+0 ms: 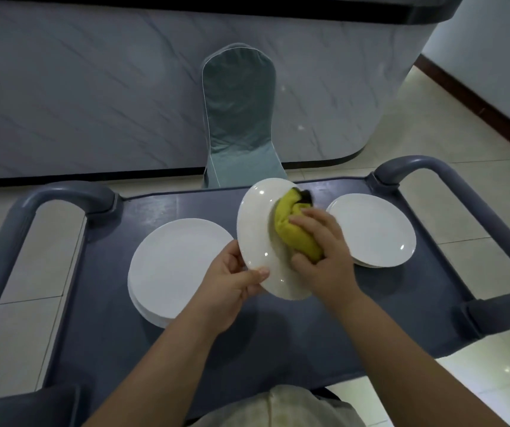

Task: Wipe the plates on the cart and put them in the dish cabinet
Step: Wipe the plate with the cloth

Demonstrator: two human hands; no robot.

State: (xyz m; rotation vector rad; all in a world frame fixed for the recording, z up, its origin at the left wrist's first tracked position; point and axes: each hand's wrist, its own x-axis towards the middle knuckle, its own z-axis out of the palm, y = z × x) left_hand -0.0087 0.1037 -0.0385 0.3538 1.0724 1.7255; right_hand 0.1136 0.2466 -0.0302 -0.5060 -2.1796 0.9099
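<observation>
We're seeing left hand (232, 280) pinching tilted plate (256, 238) rim above cart (185, 349), between two plate stacks; right hand (324, 257) gripping yellow cloth (293, 229), pressing plate face. Risking slip: thin pinch, hard rubbing.

floor (432, 167): pale glossy tiles | counter (93, 97): grey marbled front, dark top | chair (238, 118): teal cover | baseboard (478, 106): dark wood

chair (238, 118): teal-grey fabric cover, pale piping, upright, just in front of the counter | counter (93, 103): grey veined marble-look front, rounded right corner, black top (247, 10) | floor (432, 149): pale glossy tiles | skirting (478, 109): dark brown, along the right wall (500, 41) | shirt (278, 408): light cloth, bottom edge
</observation>
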